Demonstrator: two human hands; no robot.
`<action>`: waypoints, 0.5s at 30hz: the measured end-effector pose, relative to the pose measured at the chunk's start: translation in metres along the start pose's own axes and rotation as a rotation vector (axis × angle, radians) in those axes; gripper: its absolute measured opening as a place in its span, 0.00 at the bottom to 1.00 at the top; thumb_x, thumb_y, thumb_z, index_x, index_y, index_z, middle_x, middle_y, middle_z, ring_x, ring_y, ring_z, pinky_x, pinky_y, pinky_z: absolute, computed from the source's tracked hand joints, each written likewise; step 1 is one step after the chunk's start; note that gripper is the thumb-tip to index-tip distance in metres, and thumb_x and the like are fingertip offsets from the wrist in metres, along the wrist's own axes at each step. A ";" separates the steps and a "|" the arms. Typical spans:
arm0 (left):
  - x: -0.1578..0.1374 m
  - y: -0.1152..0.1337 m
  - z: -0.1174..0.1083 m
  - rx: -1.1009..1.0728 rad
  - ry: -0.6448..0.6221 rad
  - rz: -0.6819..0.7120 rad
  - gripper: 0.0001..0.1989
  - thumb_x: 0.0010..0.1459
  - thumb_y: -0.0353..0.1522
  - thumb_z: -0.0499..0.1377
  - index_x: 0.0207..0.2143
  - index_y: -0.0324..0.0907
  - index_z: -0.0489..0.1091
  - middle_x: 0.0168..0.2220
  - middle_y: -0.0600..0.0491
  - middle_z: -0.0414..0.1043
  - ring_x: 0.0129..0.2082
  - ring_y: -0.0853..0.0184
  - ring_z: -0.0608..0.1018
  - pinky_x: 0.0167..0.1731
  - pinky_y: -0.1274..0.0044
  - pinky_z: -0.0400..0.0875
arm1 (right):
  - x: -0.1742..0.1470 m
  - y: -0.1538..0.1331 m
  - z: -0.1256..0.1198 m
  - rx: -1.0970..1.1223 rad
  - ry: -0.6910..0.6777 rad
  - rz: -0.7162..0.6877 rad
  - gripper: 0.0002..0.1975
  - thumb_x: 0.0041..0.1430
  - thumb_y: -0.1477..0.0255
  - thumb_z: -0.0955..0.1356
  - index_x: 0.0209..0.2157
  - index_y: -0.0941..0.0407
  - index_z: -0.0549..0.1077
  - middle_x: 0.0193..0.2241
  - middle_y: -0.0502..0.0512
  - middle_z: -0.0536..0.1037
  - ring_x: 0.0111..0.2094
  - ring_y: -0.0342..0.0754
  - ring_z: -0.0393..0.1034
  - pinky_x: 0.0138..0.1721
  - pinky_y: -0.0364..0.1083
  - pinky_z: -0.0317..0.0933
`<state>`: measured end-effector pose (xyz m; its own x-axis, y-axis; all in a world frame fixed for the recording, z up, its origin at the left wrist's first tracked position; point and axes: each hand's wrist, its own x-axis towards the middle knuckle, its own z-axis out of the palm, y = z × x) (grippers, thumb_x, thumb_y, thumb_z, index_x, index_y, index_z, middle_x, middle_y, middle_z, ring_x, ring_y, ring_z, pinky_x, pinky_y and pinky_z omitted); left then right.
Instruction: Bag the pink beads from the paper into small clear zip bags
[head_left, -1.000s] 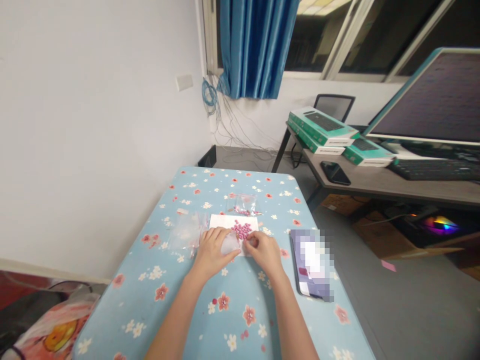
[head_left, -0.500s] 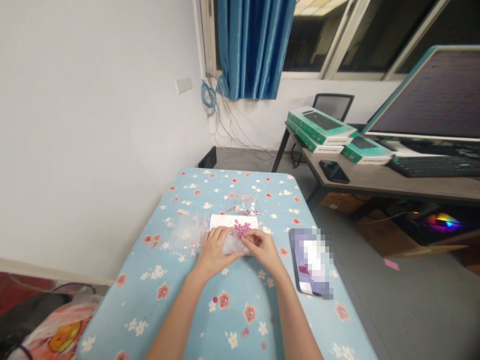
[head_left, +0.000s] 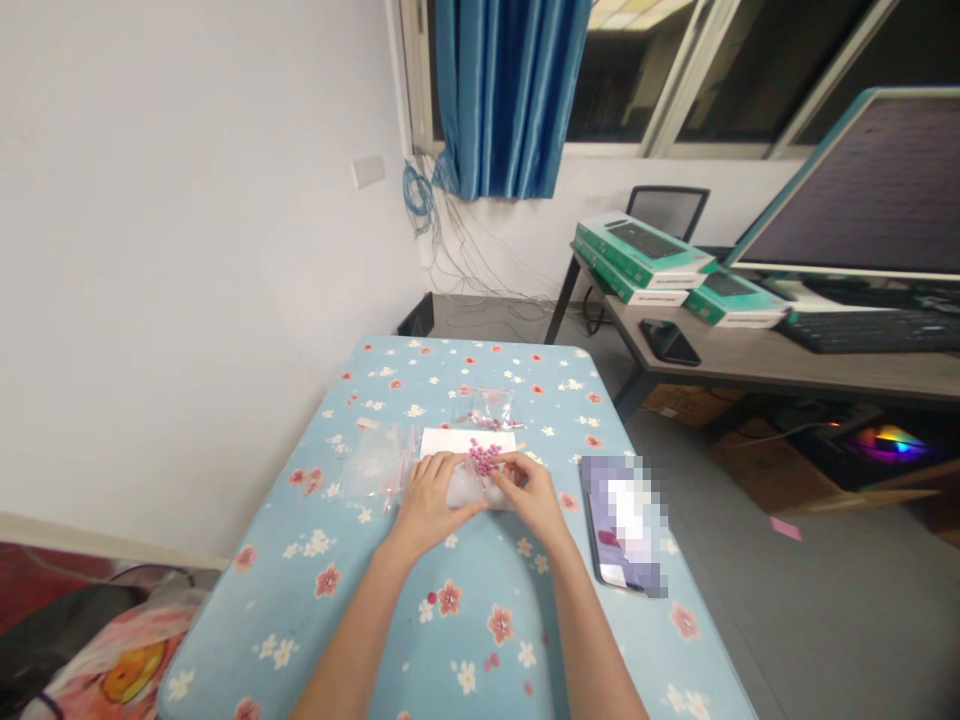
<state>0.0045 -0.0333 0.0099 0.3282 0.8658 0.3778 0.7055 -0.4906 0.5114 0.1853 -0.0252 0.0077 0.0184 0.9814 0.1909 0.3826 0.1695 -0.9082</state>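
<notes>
Several small pink beads (head_left: 481,455) lie in a cluster over a white card (head_left: 444,439) at the middle of the table. My left hand (head_left: 433,505) curves around the near left side of the card, fingers and thumb on a small cloudy plastic bag (head_left: 465,487). At the right edge of the beads is my right hand (head_left: 531,492), its thumb and index finger drawn together in a pinch. Whatever lies between those fingertips is too small to make out. My hands partly cover the card and the bag.
A clear plastic bag (head_left: 371,465) lies to the left, and another bag with small pink pieces (head_left: 491,408) sits beyond the card. A tablet-like device (head_left: 592,520), partly pixelated, rests at the right of the flowered table (head_left: 360,620). A desk (head_left: 739,370) with boxes stands further right.
My right fingertips have shifted slightly among the beads, and the cluster's outline looks a little different. My left hand keeps its place.
</notes>
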 end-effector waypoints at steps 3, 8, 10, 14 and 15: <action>0.000 -0.001 0.001 0.004 -0.001 0.005 0.29 0.49 0.42 0.63 0.51 0.44 0.59 0.47 0.49 0.67 0.48 0.58 0.68 0.47 0.66 0.62 | 0.001 0.004 -0.004 -0.194 0.011 -0.007 0.11 0.50 0.70 0.65 0.35 0.56 0.76 0.22 0.50 0.71 0.23 0.43 0.61 0.28 0.42 0.54; -0.001 0.000 0.001 0.014 -0.007 0.003 0.29 0.49 0.40 0.63 0.52 0.45 0.59 0.47 0.50 0.67 0.48 0.59 0.68 0.48 0.66 0.62 | -0.001 0.003 -0.005 -0.401 -0.016 -0.010 0.12 0.51 0.72 0.64 0.36 0.55 0.77 0.24 0.51 0.72 0.28 0.45 0.64 0.34 0.43 0.54; -0.001 0.000 0.000 0.012 -0.010 -0.001 0.28 0.49 0.40 0.63 0.51 0.45 0.59 0.47 0.50 0.67 0.48 0.59 0.68 0.48 0.67 0.62 | -0.001 0.003 -0.005 -0.436 -0.021 -0.003 0.12 0.52 0.72 0.63 0.37 0.54 0.76 0.24 0.51 0.72 0.29 0.46 0.65 0.35 0.43 0.53; -0.001 0.001 -0.001 0.018 -0.016 -0.003 0.28 0.49 0.40 0.63 0.51 0.45 0.59 0.48 0.50 0.67 0.49 0.59 0.68 0.48 0.67 0.61 | -0.001 0.002 -0.005 -0.469 -0.030 0.014 0.11 0.52 0.72 0.63 0.35 0.54 0.76 0.24 0.51 0.72 0.30 0.46 0.65 0.35 0.43 0.52; -0.001 0.001 -0.001 0.020 -0.018 -0.002 0.28 0.49 0.40 0.63 0.51 0.45 0.59 0.48 0.50 0.67 0.49 0.59 0.67 0.48 0.67 0.61 | -0.001 0.002 -0.006 -0.473 -0.028 0.024 0.11 0.52 0.72 0.63 0.34 0.54 0.76 0.24 0.50 0.72 0.30 0.46 0.65 0.35 0.43 0.51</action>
<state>0.0041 -0.0349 0.0113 0.3377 0.8684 0.3631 0.7187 -0.4870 0.4963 0.1912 -0.0263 0.0082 0.0100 0.9876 0.1564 0.7609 0.0939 -0.6420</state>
